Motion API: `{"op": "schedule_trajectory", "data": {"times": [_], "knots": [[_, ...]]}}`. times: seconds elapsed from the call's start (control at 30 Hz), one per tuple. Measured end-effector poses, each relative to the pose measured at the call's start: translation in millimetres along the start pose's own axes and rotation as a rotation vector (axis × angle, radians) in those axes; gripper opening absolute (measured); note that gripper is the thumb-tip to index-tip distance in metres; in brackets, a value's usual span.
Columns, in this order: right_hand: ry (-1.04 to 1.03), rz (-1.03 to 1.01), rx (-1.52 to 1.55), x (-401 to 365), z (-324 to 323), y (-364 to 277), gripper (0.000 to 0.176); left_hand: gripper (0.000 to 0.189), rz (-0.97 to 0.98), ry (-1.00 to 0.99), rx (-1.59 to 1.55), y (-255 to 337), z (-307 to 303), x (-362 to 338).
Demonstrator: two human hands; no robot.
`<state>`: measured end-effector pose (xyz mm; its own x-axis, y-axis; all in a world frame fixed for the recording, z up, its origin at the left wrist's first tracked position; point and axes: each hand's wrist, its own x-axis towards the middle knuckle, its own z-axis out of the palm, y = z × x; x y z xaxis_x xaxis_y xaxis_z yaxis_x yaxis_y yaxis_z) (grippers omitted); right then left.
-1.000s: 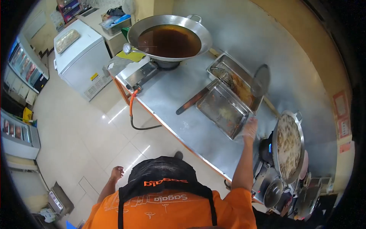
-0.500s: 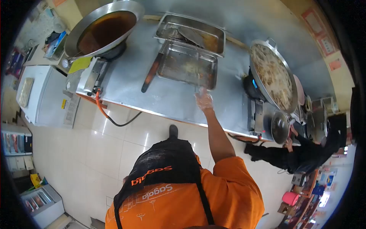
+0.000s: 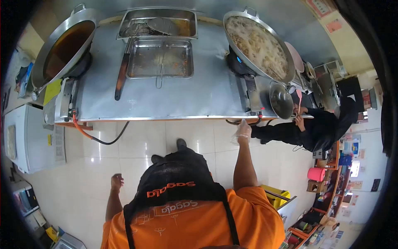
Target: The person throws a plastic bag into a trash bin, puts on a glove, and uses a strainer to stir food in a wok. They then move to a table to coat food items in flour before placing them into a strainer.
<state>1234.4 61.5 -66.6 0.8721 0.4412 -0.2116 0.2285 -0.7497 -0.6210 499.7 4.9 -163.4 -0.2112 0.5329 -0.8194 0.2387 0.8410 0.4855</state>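
My right hand [image 3: 243, 130], in a clear plastic glove, hangs just in front of the table edge by the right burner. Its fingers point forward, loosely stretched, with nothing visible in them. Low at the left, my bare left hand [image 3: 117, 181] is over the floor, fingers curled in and apparently holding nothing. A thin wire-handled utensil [image 3: 159, 79] lies in the shallow metal tray [image 3: 192, 62], its looped handle jutting over the front rim. To the right, a wok [image 3: 293, 70] of bubbling oil full of frying pieces sits over a blue flame.
Behind the tray, a deeper pan [image 3: 196, 25] holds strainers; a wooden-handled tool [image 3: 120, 79] leans at its left. A wok of dark oil [image 3: 68, 50] stands left. A co-worker in black [image 3: 323, 128] handles a pink utensil [image 3: 299, 97] near a metal bowl [image 3: 281, 100]. An orange hose [image 3: 78, 128] hangs below.
My right hand has left the utensil handle at the tray and moved right and back off the table. My left hand has come into view. The view has swung right.
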Motion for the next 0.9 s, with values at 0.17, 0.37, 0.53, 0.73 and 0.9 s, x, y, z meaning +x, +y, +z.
{"op": "schedule_trajectory", "data": {"times": [0.17,0.37,0.53,0.73,0.9], "knots": [[0.049,0.243,0.429,35,-34,-4,0.048,0.025,0.175,-0.018,0.003,37,44,1],[-0.124,0.314,0.764,126,-20,49,0.038,0.027,0.110,-0.094,0.015,34,125,-21],[-0.208,0.309,1.077,139,-5,56,0.027,0.023,0.020,-0.044,0.003,13,166,-54],[-0.135,-0.582,0.224,213,17,129,0.018,0.022,-0.106,-0.009,-0.077,-46,186,-56],[-0.234,-0.196,0.228,186,-4,85,0.011,0.024,-0.122,-0.003,-0.103,-58,204,-61]]}}
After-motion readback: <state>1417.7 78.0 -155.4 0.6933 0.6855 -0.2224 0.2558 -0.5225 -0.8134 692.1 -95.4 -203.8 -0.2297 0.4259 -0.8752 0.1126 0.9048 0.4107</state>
